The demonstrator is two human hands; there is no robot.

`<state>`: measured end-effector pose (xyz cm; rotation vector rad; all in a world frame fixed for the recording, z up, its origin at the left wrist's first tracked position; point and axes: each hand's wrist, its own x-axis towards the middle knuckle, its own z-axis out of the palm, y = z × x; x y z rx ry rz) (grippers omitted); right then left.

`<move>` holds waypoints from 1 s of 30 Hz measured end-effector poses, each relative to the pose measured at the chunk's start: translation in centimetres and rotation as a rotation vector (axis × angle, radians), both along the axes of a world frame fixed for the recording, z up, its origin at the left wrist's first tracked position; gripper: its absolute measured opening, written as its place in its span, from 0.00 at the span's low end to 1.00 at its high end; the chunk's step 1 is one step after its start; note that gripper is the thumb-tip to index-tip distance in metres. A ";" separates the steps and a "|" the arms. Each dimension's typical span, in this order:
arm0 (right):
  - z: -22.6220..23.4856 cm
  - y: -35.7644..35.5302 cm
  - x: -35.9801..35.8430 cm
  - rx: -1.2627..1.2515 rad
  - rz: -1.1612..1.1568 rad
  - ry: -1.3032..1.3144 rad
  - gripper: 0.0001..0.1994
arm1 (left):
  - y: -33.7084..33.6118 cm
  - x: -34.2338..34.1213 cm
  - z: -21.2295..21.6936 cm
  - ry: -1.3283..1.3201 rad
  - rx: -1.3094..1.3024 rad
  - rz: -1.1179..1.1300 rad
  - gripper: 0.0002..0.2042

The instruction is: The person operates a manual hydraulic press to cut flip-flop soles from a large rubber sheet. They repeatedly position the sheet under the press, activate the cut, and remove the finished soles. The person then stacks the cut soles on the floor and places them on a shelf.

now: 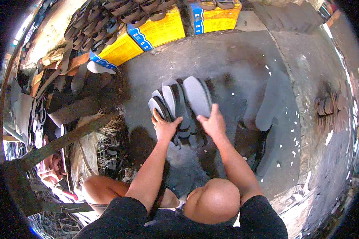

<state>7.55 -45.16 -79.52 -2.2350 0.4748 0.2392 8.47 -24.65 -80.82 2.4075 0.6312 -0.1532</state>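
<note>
Floor [243, 51] spread mid-frame; our left grip [165, 127] held several soles [169, 99], our right grip [214, 123] another sole [197, 95]; dark pieces [272, 104] at frame right lay unheld.

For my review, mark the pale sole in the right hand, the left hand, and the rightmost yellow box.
Pale sole [197, 95]: head view, middle of its upper face.
Left hand [166, 128]: head view, back of the hand.
Rightmost yellow box [221, 20]: head view, its yellow side.

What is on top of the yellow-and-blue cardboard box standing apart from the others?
At least two dark brown, loop-strapped sandals. The top of that box beneath them is covered; anything farther back is out of the picture.
</note>
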 end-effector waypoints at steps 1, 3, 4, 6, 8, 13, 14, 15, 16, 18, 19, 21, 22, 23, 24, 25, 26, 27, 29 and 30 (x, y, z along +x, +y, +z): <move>0.9 -0.6 0.2 -0.127 -0.001 -0.096 0.34 | 2.3 -0.2 -1.5 -0.090 0.029 -0.030 0.63; 0.0 -3.0 0.2 -0.385 -0.055 -0.146 0.28 | 3.0 0.5 1.3 0.075 -0.275 0.079 0.58; 0.3 -2.6 0.6 -0.448 0.031 -0.071 0.28 | 6.0 0.2 -0.5 0.100 -0.130 0.242 0.56; -3.2 -3.2 1.0 -0.396 0.037 -0.104 0.31 | 6.9 -0.8 -1.9 0.005 -0.001 0.169 0.58; -3.3 -2.3 2.2 -0.211 -0.029 -0.116 0.35 | 7.3 -0.6 -1.9 -0.034 0.066 0.134 0.58; -4.2 2.2 3.8 0.643 -0.011 0.120 0.55 | 6.2 -0.6 -1.3 -0.004 -0.036 0.120 0.59; -4.2 4.1 3.4 0.345 -0.018 0.109 0.58 | 4.6 -0.1 -0.4 0.025 -0.029 0.080 0.60; -4.2 6.4 2.6 0.057 -0.010 0.095 0.62 | 4.0 0.1 -0.3 -0.007 -0.092 0.051 0.60; -4.1 7.8 2.6 0.035 -0.050 -0.050 0.67 | 3.7 0.4 -0.3 0.015 -0.073 0.046 0.61; -4.1 7.6 2.8 0.246 -0.154 0.049 0.66 | 3.7 1.1 0.1 0.097 -0.082 0.073 0.59; -4.0 7.1 2.8 0.349 -0.211 0.103 0.66 | 4.1 1.0 0.0 0.084 -0.107 0.070 0.58; -5.0 6.4 3.3 0.393 -0.062 0.232 0.64 | 4.8 0.6 -0.3 0.057 -0.158 0.062 0.56; -4.7 7.5 2.6 0.333 -0.108 0.201 0.64 | 4.2 0.3 0.4 0.080 -0.157 0.068 0.52; -4.5 8.0 2.2 0.274 -0.155 0.170 0.64 | 4.2 0.3 0.1 0.087 -0.200 0.090 0.51; -4.3 7.5 2.4 0.413 -0.106 0.094 0.63 | 4.1 0.3 -0.2 0.093 -0.243 0.110 0.51; -3.5 7.5 2.4 0.439 -0.109 0.121 0.62 | 4.5 0.0 -0.8 0.100 -0.283 0.138 0.50; -2.6 7.9 2.3 0.469 -0.101 0.146 0.61 | 5.5 -0.5 -2.0 0.015 -0.523 0.188 0.47; -1.7 8.3 2.2 0.499 -0.092 0.172 0.60 | 6.6 -1.4 -3.2 -0.004 -0.550 0.198 0.47; -3.2 5.7 2.8 0.775 -0.098 0.320 0.60 | 4.3 -0.9 -2.2 -0.021 -0.640 0.164 0.46; -3.9 3.6 3.3 0.992 -0.041 0.418 0.60 | 2.4 -0.9 -0.7 0.020 -0.627 0.200 0.47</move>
